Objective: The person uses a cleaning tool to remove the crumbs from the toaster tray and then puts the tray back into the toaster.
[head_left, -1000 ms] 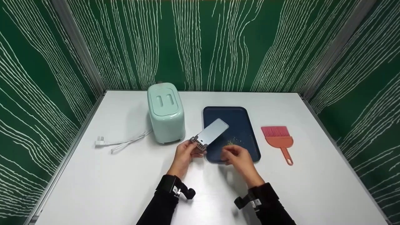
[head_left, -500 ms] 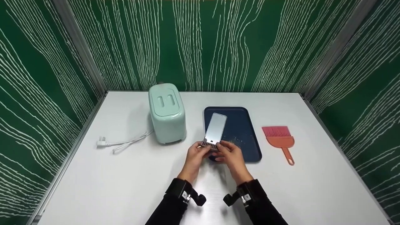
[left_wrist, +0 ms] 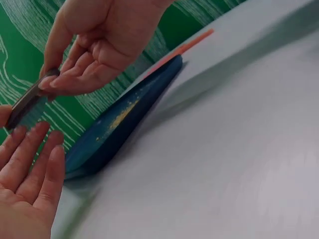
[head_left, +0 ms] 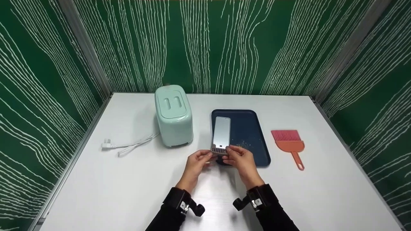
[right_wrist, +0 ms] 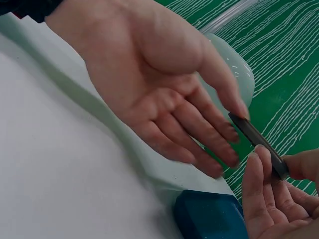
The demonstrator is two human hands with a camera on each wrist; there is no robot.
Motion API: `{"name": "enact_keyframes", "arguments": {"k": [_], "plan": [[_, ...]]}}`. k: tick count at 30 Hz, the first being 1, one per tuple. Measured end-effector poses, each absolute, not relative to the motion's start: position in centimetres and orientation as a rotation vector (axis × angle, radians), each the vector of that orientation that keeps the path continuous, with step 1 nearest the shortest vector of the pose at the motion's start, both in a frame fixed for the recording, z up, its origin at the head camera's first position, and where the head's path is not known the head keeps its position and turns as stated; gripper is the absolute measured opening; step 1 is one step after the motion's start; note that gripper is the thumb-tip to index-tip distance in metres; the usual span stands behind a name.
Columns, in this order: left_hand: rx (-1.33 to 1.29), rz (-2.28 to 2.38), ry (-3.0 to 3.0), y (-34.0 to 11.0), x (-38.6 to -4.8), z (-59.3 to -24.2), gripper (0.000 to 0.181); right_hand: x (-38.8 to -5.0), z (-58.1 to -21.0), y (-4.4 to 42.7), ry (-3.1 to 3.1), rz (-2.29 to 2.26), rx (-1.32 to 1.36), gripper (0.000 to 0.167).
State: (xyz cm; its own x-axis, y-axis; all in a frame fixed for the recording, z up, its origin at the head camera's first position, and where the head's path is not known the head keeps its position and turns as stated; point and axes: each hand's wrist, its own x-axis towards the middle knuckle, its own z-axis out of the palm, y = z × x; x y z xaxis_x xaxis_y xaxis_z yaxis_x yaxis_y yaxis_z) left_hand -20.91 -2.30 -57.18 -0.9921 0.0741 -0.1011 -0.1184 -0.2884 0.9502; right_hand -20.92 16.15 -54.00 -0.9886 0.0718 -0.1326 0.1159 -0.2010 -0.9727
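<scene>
A silvery crumb tray (head_left: 221,132) with a slotted grey end is held up over the left part of a navy blue tray (head_left: 250,128) in the head view. My left hand (head_left: 194,166) pinches the left corner of its slotted end between thumb and fingers. At the right corner, my right hand (head_left: 242,162) pinches the same end. Both wrist views show this end (right_wrist: 259,144) edge-on between the two hands. Yellowish crumbs (left_wrist: 119,117) lie on the navy tray. A mint green toaster (head_left: 175,125) stands upright to the left.
A white cord with a plug (head_left: 107,145) lies left of the toaster. Right of the navy tray rests an orange brush with pink bristles (head_left: 287,141). Green walls with white lines enclose the white table (head_left: 128,189).
My right hand came in from the right and took hold of the crumb tray's end. The crumb tray turned from slanting right to nearly straight away from me.
</scene>
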Motion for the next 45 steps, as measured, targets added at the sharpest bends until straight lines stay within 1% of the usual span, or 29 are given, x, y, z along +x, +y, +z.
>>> {"name": "enact_keyframes", "arguments": {"k": [4,8,11,16,17,19,20,25,28,30,34,45], "plan": [[-0.172,2.445,1.838,-4.8,-20.5,-57.0,0.020,-20.9,-53.8,16.9,1.970,-2.405,0.256,0.039],[-0.423,2.490,1.963,-8.1,-20.9,-56.2,0.018,-20.8,-53.8,17.5,1.995,-2.390,0.280,0.038],[-0.570,2.522,2.065,-10.8,-22.0,-55.0,0.018,-20.7,-53.8,17.7,2.013,-2.372,0.280,0.037],[-0.682,2.455,2.288,-14.9,-25.2,-51.5,0.019,-20.3,-54.2,17.6,2.023,-2.348,0.262,0.034],[-0.685,2.413,2.337,-15.5,-26.0,-50.6,0.019,-20.2,-54.2,17.6,2.019,-2.349,0.259,0.033],[-0.670,2.288,2.408,-16.5,-27.5,-48.8,0.028,-20.0,-54.3,17.6,2.009,-2.355,0.243,0.033],[-0.648,2.218,2.427,-16.9,-28.2,-47.8,0.034,-19.9,-54.3,17.6,2.006,-2.357,0.229,0.033],[-0.470,1.909,2.366,-18.1,-31.0,-44.2,0.080,-19.6,-54.3,17.7,1.998,-2.329,0.171,0.034],[-0.372,1.818,2.281,-18.3,-32.0,-43.1,0.096,-19.4,-54.3,17.9,1.992,-2.303,0.150,0.035],[-0.324,1.798,2.235,-18.3,-32.4,-42.9,0.099,-19.4,-54.2,17.9,1.989,-2.291,0.131,0.036],[-0.270,1.793,2.205,-18.5,-32.8,-43.2,0.095,-19.1,-54.4,17.9,1.981,-2.257,0.100,0.039],[-0.271,1.853,2.186,-18.2,-33.1,-44.1,0.093,-19.2,-54.1,18.4,2.003,-2.193,0.054,0.043]]}}
